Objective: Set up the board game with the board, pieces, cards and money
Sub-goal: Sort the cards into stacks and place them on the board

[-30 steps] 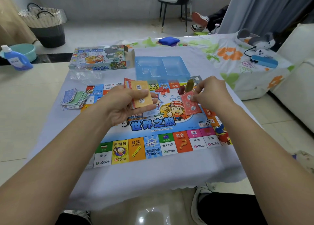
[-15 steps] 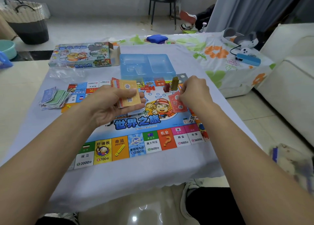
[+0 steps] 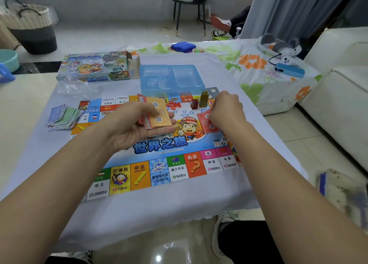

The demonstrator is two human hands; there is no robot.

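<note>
Tabletop board [image 3: 159, 144], seemingly titled "世界之旅"

Game board [image 3: 159, 156]: centre title "世界之旅", cartoon boy's cap reads "DA XIONG". Near-edge squares, left to right: "埃及 2000分", "所得税 700分", "命运 DESTINY", "夏威夷机场 2000分", "澳大利亚 1600分", "机会 CHANCE" w/ "?", "韩国 1000分", "中国 3600分". Far-edge squares upside down, "2200分" and "240…" partly legible. Game box [image 3: 95, 67]: "世界之旅" on lid and front side. Orange card [image 3: 160, 115] on top of held stack: "命运". Red card [image 3: 207, 122]: print too blurred to read.
</note>
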